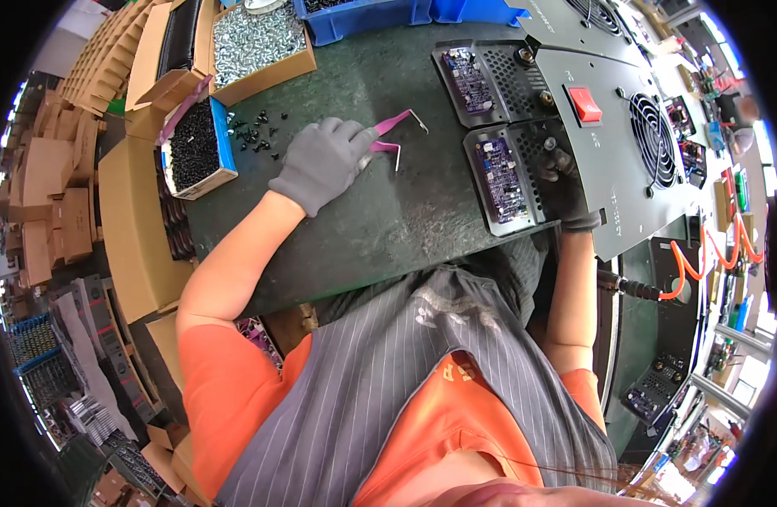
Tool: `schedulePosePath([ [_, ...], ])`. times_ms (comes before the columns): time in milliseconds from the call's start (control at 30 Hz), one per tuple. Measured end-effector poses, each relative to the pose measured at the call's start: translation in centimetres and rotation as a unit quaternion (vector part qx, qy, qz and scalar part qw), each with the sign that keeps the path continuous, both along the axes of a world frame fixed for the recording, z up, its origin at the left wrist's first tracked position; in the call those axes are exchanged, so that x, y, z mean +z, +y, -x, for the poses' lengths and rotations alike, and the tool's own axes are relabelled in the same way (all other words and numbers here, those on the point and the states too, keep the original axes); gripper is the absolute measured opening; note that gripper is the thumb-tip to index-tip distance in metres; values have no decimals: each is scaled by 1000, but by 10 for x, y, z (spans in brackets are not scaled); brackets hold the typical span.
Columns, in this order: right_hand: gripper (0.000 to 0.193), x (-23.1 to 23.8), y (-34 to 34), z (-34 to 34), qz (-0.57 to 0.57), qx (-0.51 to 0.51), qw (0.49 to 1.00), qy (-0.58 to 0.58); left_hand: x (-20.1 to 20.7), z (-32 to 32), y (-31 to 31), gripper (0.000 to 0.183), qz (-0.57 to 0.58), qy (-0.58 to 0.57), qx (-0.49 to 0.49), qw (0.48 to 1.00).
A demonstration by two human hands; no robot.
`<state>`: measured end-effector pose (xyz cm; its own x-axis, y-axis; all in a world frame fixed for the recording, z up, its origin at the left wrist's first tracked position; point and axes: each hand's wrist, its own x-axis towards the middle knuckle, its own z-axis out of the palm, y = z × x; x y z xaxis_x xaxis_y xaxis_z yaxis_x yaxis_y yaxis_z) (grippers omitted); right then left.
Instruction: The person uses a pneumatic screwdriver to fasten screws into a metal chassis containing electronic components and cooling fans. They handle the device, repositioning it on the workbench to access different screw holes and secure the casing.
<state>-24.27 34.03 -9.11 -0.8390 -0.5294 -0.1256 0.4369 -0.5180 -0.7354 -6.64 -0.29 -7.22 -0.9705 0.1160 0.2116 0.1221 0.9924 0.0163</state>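
My left hand [321,165], in a grey glove, is closed on a pink two-armed piece [390,124]. Its arms stick out to the right and end in thin, bent, pale tips; it looks like a pair of coated leads. My right hand [566,186], gloved too, reaches in at the edge of a dark grey metal panel [612,177]. Its fingers curl in shadow beside the nearer perforated bracket [530,156]; what they hold is hidden. A purple circuit board [501,179] lies on that bracket's plate, and a second board [468,82] lies just beyond.
The panel carries a red rocker switch [584,105] and a fan grille [653,139]. At the left stand a box of black screws [194,148], loose black screws [255,133] and a carton of silver screws [260,42]. Blue bins [367,21] line the back. An orange coiled hose [688,269] hangs right.
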Motion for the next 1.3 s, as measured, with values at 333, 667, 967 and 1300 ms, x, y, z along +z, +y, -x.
schedulePosePath([
  [333,54,7,-3,4,-24,9,1000,-10,-6,-5,-19,25,-11,48,-38,998],
  [667,43,57,-39,4,-196,67,961,183,43,96,1,24,-314,41,47,947],
  [967,26,63,-99,76,-542,-135,499,663,51,228,47,30,-336,-6,21,941],
  [1300,22,26,-117,133,-653,-146,510,541,39,279,75,28,-222,41,-7,974],
])
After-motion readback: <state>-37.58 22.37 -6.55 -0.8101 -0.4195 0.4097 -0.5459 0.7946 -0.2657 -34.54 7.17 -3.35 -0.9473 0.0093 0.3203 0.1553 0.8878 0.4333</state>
